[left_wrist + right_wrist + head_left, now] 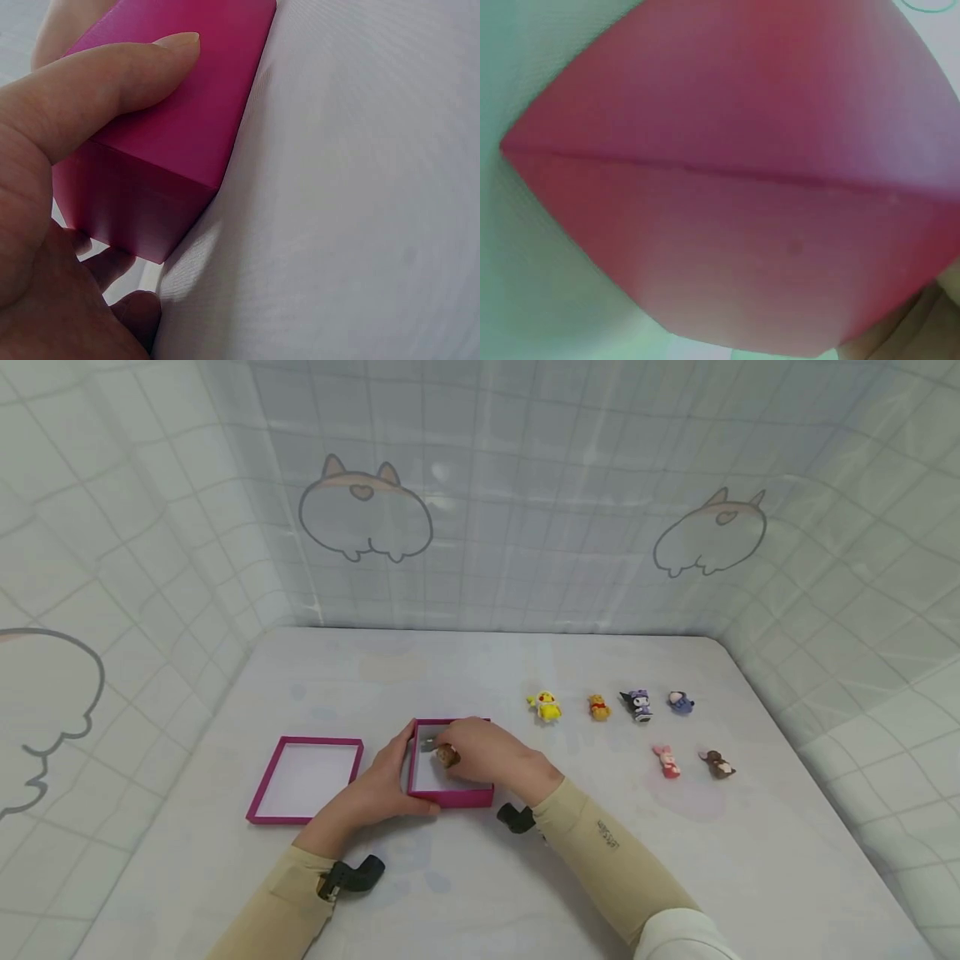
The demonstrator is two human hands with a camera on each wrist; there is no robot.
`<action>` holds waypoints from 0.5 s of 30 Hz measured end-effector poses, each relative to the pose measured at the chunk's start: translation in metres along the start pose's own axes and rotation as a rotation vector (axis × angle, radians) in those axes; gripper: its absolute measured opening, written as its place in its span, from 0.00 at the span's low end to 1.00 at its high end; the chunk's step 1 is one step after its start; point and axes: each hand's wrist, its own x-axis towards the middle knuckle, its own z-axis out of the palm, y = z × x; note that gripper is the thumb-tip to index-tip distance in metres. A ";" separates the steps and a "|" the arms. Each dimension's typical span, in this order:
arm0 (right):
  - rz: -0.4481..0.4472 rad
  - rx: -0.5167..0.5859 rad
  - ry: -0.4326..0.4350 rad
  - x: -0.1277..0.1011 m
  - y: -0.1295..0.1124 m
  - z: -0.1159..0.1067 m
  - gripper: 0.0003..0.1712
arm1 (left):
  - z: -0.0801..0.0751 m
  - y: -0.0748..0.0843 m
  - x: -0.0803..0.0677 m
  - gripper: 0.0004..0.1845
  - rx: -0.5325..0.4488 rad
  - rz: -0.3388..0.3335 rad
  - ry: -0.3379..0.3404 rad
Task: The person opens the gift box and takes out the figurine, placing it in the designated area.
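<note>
A magenta box with a white inside (451, 798) stands in the middle of the table, its top uncovered. My left hand (383, 787) grips it at the left, thumb (161, 71) along the front wall and fingers round the side. Over the box, my right hand (483, 752) reaches in from the right and pinches a small brown figurine (447, 756). Part of the figurine is hidden by the fingers. Beside it, in the back left corner of the box, lies a small greyish thing (427, 744). In the right wrist view the outer walls of the box (735, 247) fill most of the picture.
A shallow magenta-edged lid (303, 820) lies at the left. On the right stand a yellow figurine (546, 706), an orange bear (598, 707), a black-and-purple figurine (638, 705), a blue one (681, 702), a pink one (666, 762) and a dark brown one (717, 765).
</note>
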 end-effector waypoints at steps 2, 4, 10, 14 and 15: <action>-0.017 0.040 0.014 -0.001 0.003 -0.001 0.16 | 0.000 0.000 0.000 0.75 -0.001 -0.005 -0.003; -0.029 0.089 0.031 -0.002 0.005 -0.001 0.17 | -0.001 0.001 0.000 0.75 -0.002 -0.009 -0.007; -0.031 0.290 0.094 -0.008 0.012 -0.003 0.22 | -0.001 0.001 0.000 0.75 0.000 -0.011 -0.013; -0.047 0.385 0.129 -0.011 0.017 -0.003 0.24 | -0.001 0.002 0.000 0.75 -0.012 -0.002 -0.009; -0.050 0.401 0.135 -0.011 0.019 -0.002 0.24 | -0.001 0.003 0.000 0.75 -0.015 -0.001 -0.008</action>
